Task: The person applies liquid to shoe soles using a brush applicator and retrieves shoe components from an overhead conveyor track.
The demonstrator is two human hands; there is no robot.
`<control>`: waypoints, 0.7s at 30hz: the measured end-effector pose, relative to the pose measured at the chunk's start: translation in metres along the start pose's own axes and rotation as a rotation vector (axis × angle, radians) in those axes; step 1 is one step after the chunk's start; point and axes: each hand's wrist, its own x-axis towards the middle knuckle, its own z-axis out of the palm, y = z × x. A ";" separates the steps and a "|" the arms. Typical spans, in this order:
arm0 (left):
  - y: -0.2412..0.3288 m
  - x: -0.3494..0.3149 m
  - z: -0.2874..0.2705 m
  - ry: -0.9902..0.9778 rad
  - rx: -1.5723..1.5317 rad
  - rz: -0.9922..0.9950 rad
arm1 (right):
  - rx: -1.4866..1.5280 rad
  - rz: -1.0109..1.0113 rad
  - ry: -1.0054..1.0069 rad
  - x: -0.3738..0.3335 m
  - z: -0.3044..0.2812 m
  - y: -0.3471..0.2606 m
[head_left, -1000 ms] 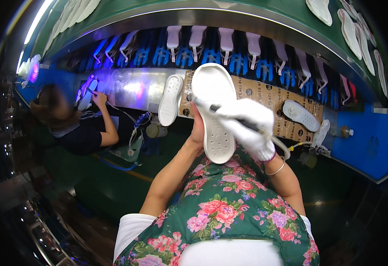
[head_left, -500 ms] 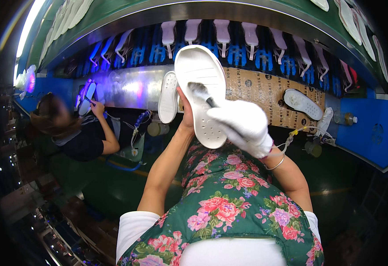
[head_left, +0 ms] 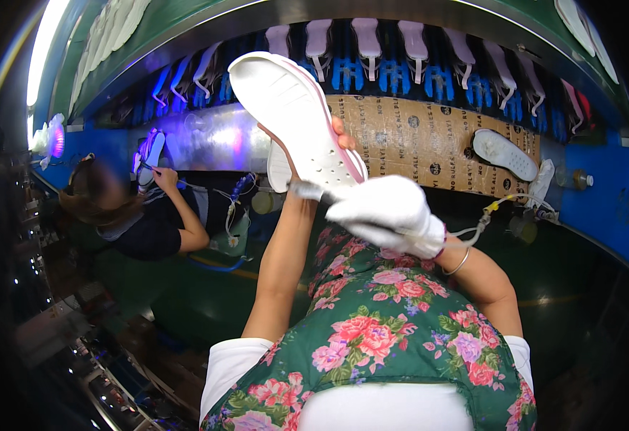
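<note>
My bare left hand (head_left: 342, 134) is closed around a white shoe sole (head_left: 285, 108) with a pinkish side edge. The sole is raised and tilted above the bench, its ribbed and dotted inner face toward me; most of the palm is hidden behind it. In a white glove, my right hand (head_left: 386, 215) grips a brush (head_left: 307, 190) by its handle. The brush's bristles are at the lower end of the sole, in front of my left wrist; whether they touch it, I cannot tell. Partly covered by the raised sole, a second white sole (head_left: 278, 169) lies on the bench.
Printed cardboard (head_left: 415, 144) covers part of the bench and carries another white sole (head_left: 505, 154). Behind it, pinkish soles (head_left: 367, 43) hang in a row on blue holders. A clear tube (head_left: 479, 223) runs by my right wrist. On the left, a co-worker (head_left: 149, 208) handles a sole.
The sole has swung up and left, its upper end tipping left, and my left fingers now show at its right edge. The brush has come off the sole's middle, down toward its lower end.
</note>
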 end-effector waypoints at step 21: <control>0.032 0.023 -0.009 0.075 0.150 -0.398 | 0.005 0.099 -0.085 -0.004 0.001 -0.004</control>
